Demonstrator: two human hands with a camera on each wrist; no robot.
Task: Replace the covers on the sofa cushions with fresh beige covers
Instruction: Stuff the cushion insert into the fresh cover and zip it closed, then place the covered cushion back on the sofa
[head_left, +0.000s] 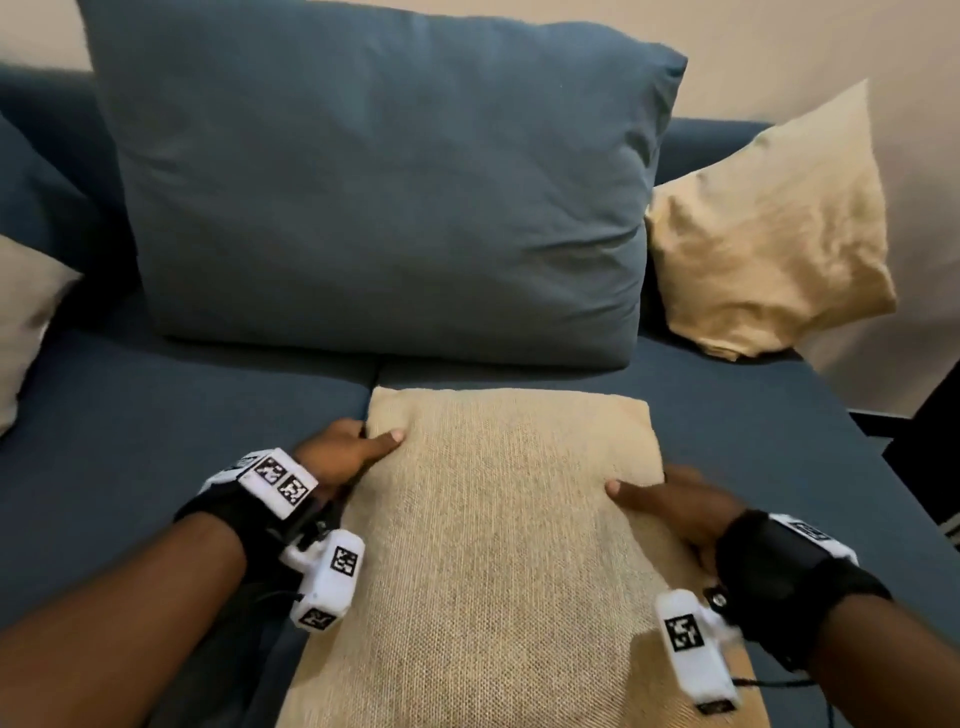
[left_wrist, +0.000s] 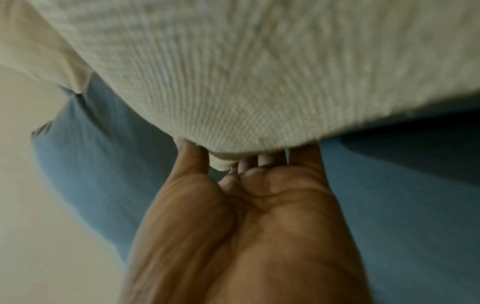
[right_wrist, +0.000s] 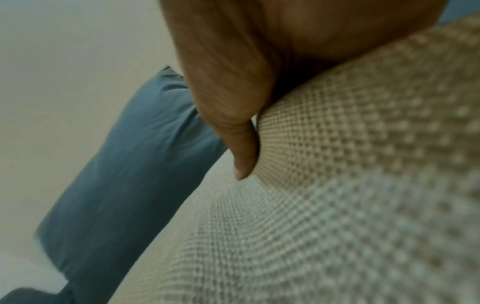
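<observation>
On the blue sofa seat (head_left: 156, 415), I hold a filled woven beige cushion (head_left: 498, 519) by its sides, my left hand (head_left: 343, 452) clamped on one edge, thumb on top, and my right hand (head_left: 675, 504) on the other. This cover looks fitted, though I cannot see its opening. A wrinkled beige cushion (head_left: 769, 234) leans at right beside the big blue back cushion (head_left: 379, 197); how many remain I cannot tell.

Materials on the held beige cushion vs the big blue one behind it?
Beige cushion: coarse woven fabric, burlap- or linen-like, matte; a grid weave shows in the right wrist view. Blue cushion: smoother fine-weave cloth, perhaps cotton, matte, with soft creases. Fibre uncertain for both.
</observation>
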